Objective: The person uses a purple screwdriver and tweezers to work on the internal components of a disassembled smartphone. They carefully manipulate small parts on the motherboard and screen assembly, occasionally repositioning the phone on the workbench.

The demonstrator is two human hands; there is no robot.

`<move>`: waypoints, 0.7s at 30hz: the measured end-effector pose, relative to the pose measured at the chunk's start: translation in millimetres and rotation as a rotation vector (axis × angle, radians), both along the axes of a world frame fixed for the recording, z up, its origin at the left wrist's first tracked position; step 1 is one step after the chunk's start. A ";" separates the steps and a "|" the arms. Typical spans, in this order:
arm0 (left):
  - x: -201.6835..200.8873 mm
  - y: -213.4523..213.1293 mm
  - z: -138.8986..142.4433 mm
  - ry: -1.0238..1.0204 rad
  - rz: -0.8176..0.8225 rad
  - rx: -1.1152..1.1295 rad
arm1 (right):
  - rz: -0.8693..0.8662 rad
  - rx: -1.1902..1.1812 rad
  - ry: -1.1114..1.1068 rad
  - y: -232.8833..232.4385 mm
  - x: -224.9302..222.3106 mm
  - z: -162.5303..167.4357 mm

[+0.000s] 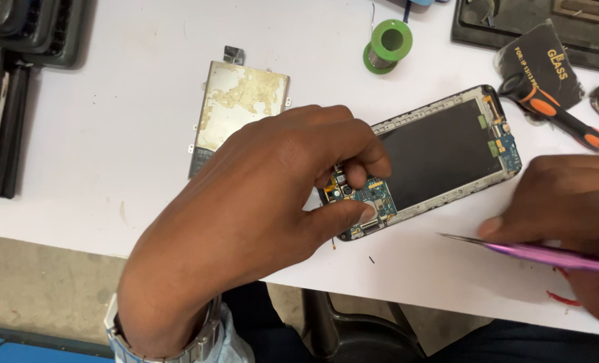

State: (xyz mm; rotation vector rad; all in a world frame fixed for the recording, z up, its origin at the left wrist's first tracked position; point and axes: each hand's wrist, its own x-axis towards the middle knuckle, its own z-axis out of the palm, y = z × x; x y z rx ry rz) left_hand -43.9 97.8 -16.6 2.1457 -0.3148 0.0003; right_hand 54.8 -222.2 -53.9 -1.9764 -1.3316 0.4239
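Here, opened phone (pixel 434 151) flat on white table (pixel 111 134), circuit-board end under left hand (pixel 266 195), fingers (pixel 356 171) pinched onto the board; long axis slanting up-right. Right hand (pixel 568 208) just beside, closed around purple tweezers (pixel 528 252), tips pointing left.

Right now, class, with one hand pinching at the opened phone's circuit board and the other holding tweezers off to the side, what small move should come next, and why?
Probably bring the purple tweezers in toward the circuit board. The left hand already pinches at that end of the opened phone, while the right hand holds the tweezers beside the phone, tips short of its frame.
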 end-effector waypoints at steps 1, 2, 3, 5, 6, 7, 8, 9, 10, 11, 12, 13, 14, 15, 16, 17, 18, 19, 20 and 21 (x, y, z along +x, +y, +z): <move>-0.7 -0.1 -0.3 -0.014 0.004 -0.001 | 0.004 0.022 0.000 9.2 -2.3 3.4; -1.2 -0.3 -0.5 -0.028 0.008 -0.002 | 0.012 0.043 0.002 16.4 -3.1 9.0; -1.0 0.0 -0.8 -0.010 0.005 -0.019 | 0.020 0.059 0.008 24.2 -4.8 12.9; -0.9 1.4 -0.3 0.027 0.003 -0.050 | 0.048 0.062 0.015 36.6 -6.6 19.7; -1.3 1.4 0.1 0.028 0.010 -0.055 | 0.073 0.060 -0.001 40.8 -6.0 22.6; -1.9 1.1 0.6 0.029 0.017 -0.059 | 0.097 0.057 -0.016 43.9 -5.8 24.8; -2.6 0.6 1.1 0.031 0.024 -0.063 | 0.124 0.066 -0.048 46.2 -4.7 25.6; -3.1 1.3 1.8 0.031 0.023 -0.065 | 0.151 0.076 -0.081 47.9 -3.5 25.3; -3.0 1.8 2.2 0.028 0.020 -0.068 | 0.162 0.101 -0.098 48.8 -3.3 23.9; -3.1 1.6 2.2 0.028 0.019 -0.072 | 0.173 0.123 -0.113 49.3 -3.3 21.9; -3.4 0.9 1.8 0.031 0.022 -0.058 | 0.183 0.145 -0.126 48.6 -3.9 20.5; -2.8 0.9 1.2 0.032 0.026 -0.044 | 0.195 0.138 -0.133 47.4 -3.3 19.9; -2.1 1.1 0.6 0.032 0.030 -0.030 | 0.208 0.131 -0.141 46.4 -2.6 18.9; -1.6 1.5 0.2 0.039 0.025 -0.029 | 0.221 0.124 -0.149 45.9 -2.2 18.1; -1.1 1.9 -0.1 0.046 0.020 -0.029 | 0.226 0.130 -0.147 45.9 -2.0 16.9; -0.6 2.4 -0.3 0.051 0.016 -0.030 | 0.232 0.135 -0.147 46.6 -1.5 16.1; -0.6 2.6 -0.1 0.058 0.021 -0.024 | 0.237 0.139 -0.149 47.1 -1.0 15.9; -0.7 2.5 0.2 0.063 0.027 -0.019 | 0.243 0.136 -0.158 47.5 -0.6 16.6; -0.9 2.0 0.6 0.069 0.032 -0.014 | 0.250 0.131 -0.167 47.5 -0.6 17.9; -0.5 2.3 1.0 0.064 0.028 -0.021 | 0.256 0.128 -0.176 48.2 -0.1 18.8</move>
